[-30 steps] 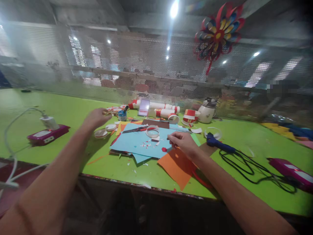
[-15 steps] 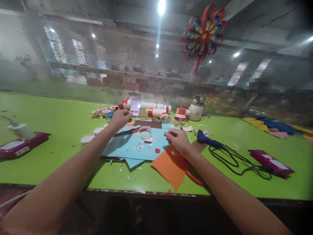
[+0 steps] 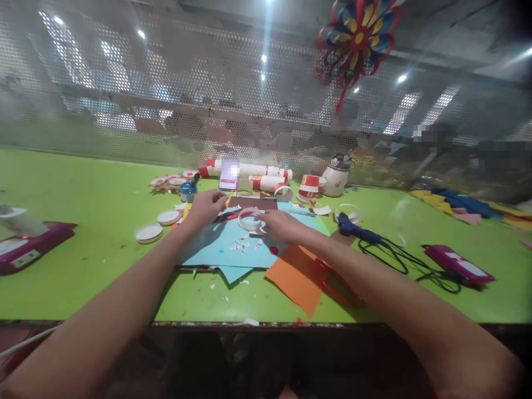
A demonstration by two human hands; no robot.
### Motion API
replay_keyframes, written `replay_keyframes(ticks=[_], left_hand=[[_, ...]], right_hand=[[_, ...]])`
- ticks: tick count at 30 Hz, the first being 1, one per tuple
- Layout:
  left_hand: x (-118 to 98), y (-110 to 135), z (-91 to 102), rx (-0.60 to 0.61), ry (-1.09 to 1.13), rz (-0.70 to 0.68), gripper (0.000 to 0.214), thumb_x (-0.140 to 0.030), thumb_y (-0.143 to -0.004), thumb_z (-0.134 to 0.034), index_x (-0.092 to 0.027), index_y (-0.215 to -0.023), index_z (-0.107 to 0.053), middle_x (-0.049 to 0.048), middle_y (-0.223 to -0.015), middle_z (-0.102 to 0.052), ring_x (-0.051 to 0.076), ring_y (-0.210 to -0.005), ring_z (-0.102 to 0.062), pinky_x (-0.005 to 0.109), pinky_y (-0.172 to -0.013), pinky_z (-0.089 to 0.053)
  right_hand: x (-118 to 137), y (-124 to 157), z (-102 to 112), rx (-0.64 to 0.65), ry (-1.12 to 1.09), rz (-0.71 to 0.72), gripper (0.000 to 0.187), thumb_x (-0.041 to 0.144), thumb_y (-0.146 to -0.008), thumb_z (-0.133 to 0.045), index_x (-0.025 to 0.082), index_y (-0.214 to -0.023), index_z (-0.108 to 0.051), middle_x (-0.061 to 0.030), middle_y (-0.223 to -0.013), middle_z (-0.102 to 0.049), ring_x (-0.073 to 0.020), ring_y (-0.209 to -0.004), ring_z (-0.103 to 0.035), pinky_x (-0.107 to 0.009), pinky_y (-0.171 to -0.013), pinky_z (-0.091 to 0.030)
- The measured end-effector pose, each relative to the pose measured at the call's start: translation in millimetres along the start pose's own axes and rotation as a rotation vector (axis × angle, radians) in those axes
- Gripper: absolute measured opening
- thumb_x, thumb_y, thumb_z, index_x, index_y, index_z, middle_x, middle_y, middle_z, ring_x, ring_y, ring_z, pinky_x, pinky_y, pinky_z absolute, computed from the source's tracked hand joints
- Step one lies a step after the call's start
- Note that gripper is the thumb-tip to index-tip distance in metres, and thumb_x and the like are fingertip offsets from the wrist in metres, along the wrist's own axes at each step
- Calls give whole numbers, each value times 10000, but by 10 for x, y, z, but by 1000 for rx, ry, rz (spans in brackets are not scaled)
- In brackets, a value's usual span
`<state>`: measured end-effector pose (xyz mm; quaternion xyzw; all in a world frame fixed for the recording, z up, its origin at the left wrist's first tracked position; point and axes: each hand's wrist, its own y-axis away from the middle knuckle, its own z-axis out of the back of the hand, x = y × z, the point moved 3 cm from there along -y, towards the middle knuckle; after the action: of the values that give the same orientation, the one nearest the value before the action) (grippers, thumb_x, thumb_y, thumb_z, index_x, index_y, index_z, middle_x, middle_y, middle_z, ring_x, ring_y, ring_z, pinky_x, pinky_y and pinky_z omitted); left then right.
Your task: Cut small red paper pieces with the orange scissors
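On the light blue paper (image 3: 208,252), a white paper ring (image 3: 240,224) stands among small red and white scraps. My right hand (image 3: 282,226) reaches in from the right, its fingertips closed at the ring's right rim. My left hand (image 3: 204,209) is held over the left side of the paper with its fingers bent together; whatever they may hold does not show. Close to it lie scissors with red handles (image 3: 236,214), partly hidden by the hand. An orange sheet (image 3: 295,277) and a red ring-shaped piece (image 3: 338,285) lie below my right forearm.
A blue glue gun (image 3: 357,230) with its black cord lies right, near a purple power strip (image 3: 459,263). Another purple strip (image 3: 37,246) is at left. White lids (image 3: 148,233), a phone (image 3: 228,174), paper cups (image 3: 308,188) and a jug (image 3: 336,177) stand around the paper.
My right hand has moved left to the white ring's rim. My left hand has come slightly nearer. The whole view has tilted down a little.
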<state>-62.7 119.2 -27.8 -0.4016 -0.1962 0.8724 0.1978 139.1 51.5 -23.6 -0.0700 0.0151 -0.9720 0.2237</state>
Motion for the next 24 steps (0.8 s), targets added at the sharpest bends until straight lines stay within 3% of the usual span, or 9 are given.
replay_keyframes(ticks=[7, 15, 19, 24], left_hand=[[-165, 72, -34, 106, -21, -96, 230, -303, -752, -515, -148, -780, -683, 37, -684, -681, 164, -619, -567, 268, -583, -384], [-517, 335, -350, 454, 3, -294, 150, -284, -740, -579, -197, -757, -699, 30, -716, -681, 172, -656, -579, 264, -606, -387], [-554, 378, -445, 496, 26, -315, 153, -336, -721, -624, -218, -767, -711, 62, -803, -671, 204, -721, -579, 290, -660, -382], [-546, 369, -471, 441, 136, -209, 99, -260, -643, -688, -215, -558, -667, 68, -691, -657, 203, -644, -555, 301, -640, -374]], right_hand=[[-311, -108, -86, -2, 170, -21, 265, 278, -905, -554, 170, -1147, -562, -71, -1162, -596, -205, -958, -618, -406, -800, -519], [-580, 49, -4, -117, 169, -117, 276, 280, -903, -558, 166, -1154, -556, -69, -1160, -595, -208, -956, -619, -410, -796, -521], [-627, 106, 59, -161, 106, -144, 261, 280, -907, -552, 172, -1144, -563, -70, -1161, -597, -203, -956, -618, -406, -801, -519], [-567, 201, 114, -203, -26, -129, 287, 279, -906, -554, 175, -1172, -546, -71, -1160, -596, -203, -946, -622, -406, -793, -523]])
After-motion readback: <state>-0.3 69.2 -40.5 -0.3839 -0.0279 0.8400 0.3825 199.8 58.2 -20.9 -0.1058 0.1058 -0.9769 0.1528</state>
